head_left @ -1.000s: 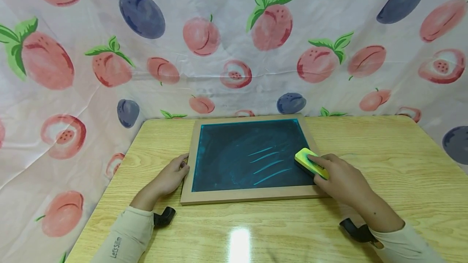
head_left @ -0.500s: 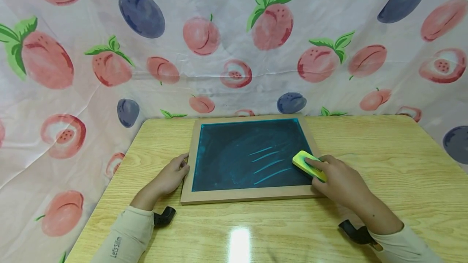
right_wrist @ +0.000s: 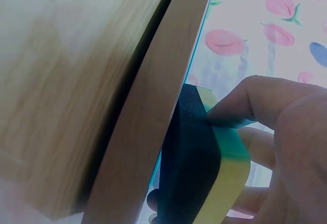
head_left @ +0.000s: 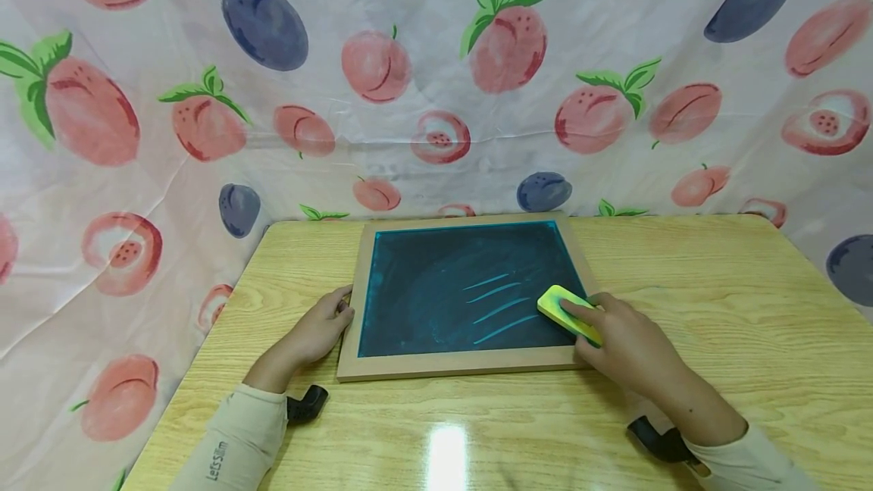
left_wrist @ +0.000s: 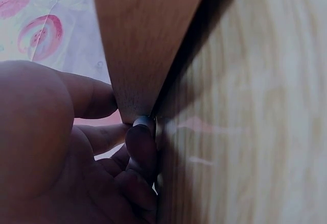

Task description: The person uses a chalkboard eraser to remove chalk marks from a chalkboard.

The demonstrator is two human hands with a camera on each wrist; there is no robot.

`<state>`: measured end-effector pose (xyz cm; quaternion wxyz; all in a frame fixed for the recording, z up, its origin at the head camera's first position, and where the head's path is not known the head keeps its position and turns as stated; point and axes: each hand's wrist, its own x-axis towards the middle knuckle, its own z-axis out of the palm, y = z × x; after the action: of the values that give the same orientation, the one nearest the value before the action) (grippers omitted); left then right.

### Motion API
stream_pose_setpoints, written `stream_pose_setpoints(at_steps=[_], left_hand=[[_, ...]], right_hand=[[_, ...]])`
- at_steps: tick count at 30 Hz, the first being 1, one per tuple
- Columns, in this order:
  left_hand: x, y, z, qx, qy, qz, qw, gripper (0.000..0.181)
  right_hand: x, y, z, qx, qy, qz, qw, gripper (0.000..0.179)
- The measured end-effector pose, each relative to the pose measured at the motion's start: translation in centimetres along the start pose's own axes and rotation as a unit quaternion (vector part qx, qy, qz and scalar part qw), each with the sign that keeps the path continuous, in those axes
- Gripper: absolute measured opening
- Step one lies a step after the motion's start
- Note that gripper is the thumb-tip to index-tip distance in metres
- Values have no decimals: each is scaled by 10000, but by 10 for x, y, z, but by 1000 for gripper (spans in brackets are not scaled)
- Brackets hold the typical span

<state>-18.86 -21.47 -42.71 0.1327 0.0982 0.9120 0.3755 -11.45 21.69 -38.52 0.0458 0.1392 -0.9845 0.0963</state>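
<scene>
A wood-framed chalkboard (head_left: 423,279) lies on the table with several slanted blue chalk strokes (head_left: 501,311) right of its middle. My right hand (head_left: 637,343) grips a chalkboard eraser (head_left: 555,303), yellow on top with a green smudge and a black pad below. In the right wrist view the eraser's black pad (right_wrist: 189,152) is against the board's surface, just inside the frame (right_wrist: 135,112). On the board's left side, my left hand (head_left: 320,332) holds the frame's edge. Its curled fingers (left_wrist: 140,147) meet the frame's lower edge in the left wrist view.
The light wooden table (head_left: 723,286) extends on both sides of the board and in front of it. Behind it hangs a white cloth (head_left: 470,150) printed with peaches. Black wrist mounts (head_left: 307,404) sit beneath both sleeves.
My right hand has slid the eraser left and slightly toward me, up to the right end of the lowest chalk stroke. The left hand and the board have stayed in place.
</scene>
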Motion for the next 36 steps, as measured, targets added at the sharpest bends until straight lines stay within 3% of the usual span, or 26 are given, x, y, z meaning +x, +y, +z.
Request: stream_pose_setpoints(at_steps=[20, 36], left_hand=[[1, -1, 1, -12, 14, -2, 10000, 49], [1, -1, 1, 53, 58, 74, 9999, 48]], right_hand=[[-8, -28, 8, -236, 95, -666, 9975, 50], [-7, -27, 10, -103, 79, -441, 9989, 53]])
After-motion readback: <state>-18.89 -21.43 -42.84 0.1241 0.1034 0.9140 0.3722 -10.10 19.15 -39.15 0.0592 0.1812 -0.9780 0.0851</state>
